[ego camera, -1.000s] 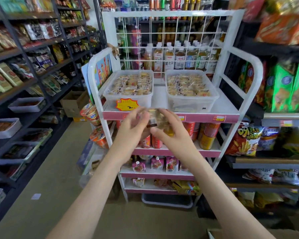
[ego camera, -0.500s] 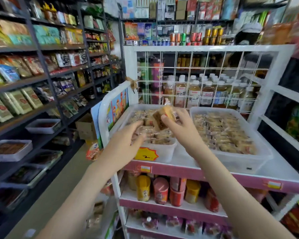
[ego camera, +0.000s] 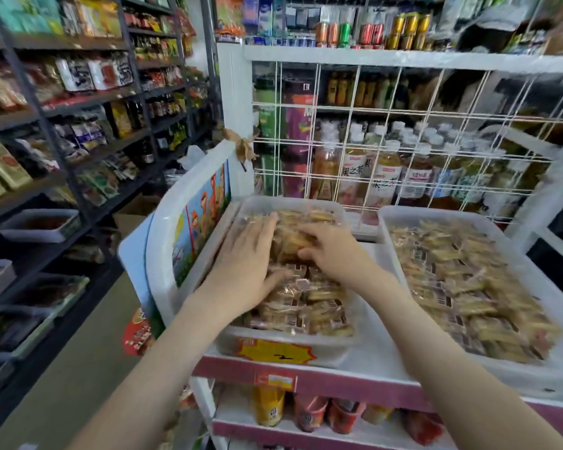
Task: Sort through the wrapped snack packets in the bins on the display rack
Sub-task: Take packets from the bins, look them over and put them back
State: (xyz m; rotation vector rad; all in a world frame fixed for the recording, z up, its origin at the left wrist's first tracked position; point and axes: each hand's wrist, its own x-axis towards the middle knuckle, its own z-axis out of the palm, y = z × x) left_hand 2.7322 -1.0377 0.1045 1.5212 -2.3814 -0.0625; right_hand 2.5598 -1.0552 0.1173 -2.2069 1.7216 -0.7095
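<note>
Two clear plastic bins stand on the top shelf of the white display rack (ego camera: 163, 228). The left bin (ego camera: 306, 203) holds several wrapped snack packets (ego camera: 319, 306), and both my hands are inside it. My left hand (ego camera: 247, 254) lies flat with straight fingers on the packets at the bin's left side. My right hand (ego camera: 335, 254) grips one snack packet (ego camera: 290, 243) between fingers and thumb, low over the pile. The right bin (ego camera: 387, 216) is full of similar packets (ego camera: 462, 280), with no hand near it.
A yellow price tag (ego camera: 273, 352) hangs on the left bin's front. A white wire grid (ego camera: 403, 141) backs the shelf, with drink bottles (ego camera: 384, 177) behind it. Cup snacks (ego camera: 309, 414) fill the shelf below. Dark store shelving (ego camera: 62, 131) lines the aisle on the left.
I have come closer to the rack. My right hand carried the packet from in front of the rack down into the left bin, and my left hand dropped flat onto the packets.
</note>
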